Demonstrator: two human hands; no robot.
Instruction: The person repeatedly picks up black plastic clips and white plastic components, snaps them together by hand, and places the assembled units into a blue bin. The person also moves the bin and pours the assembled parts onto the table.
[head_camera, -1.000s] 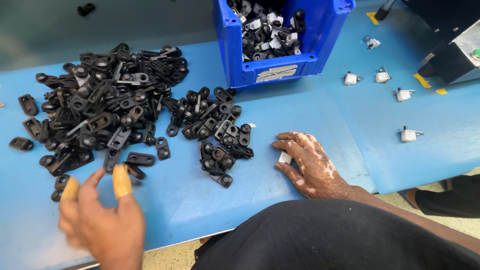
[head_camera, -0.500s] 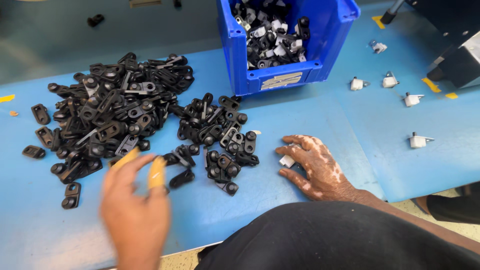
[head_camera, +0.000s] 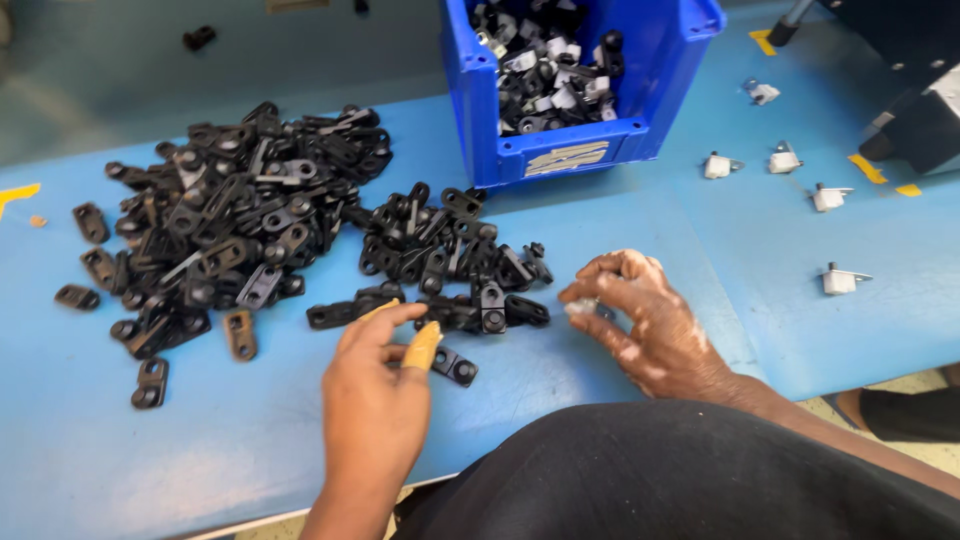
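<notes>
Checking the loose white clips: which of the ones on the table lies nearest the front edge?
The white clip lying alone, right of the right hand; the others lie farther back.
</notes>
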